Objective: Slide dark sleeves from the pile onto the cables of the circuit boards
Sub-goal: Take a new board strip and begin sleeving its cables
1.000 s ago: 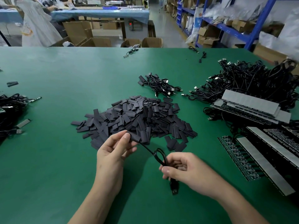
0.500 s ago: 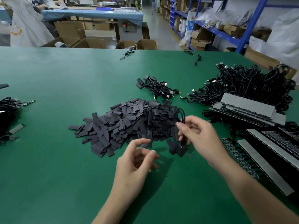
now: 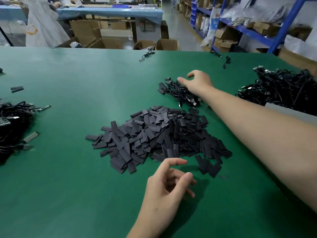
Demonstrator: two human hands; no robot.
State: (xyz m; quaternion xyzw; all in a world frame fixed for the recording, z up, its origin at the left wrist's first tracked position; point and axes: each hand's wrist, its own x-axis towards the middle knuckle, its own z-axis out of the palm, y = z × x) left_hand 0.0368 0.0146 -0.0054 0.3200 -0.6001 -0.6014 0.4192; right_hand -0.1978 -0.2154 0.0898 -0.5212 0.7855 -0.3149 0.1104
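left hand (image 3: 168,186): loosely curled, empty, just beside the pile's near edge.
pile (image 3: 163,134): sleeves lie every way, straight ahead of the left hand, which is the nearer one.
right hand (image 3: 197,81): fingers spread over the bundle (image 3: 178,93) beyond the pile, pinching nothing.
hidden: boards (image 3: 283,109) mostly behind the right arm; right fingertips blurred.

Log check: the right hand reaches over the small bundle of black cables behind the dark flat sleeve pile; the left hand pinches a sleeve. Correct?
No: the head view shows the left hand empty, fingers loosely curled. The right hand does reach over the small bundle of black cables.
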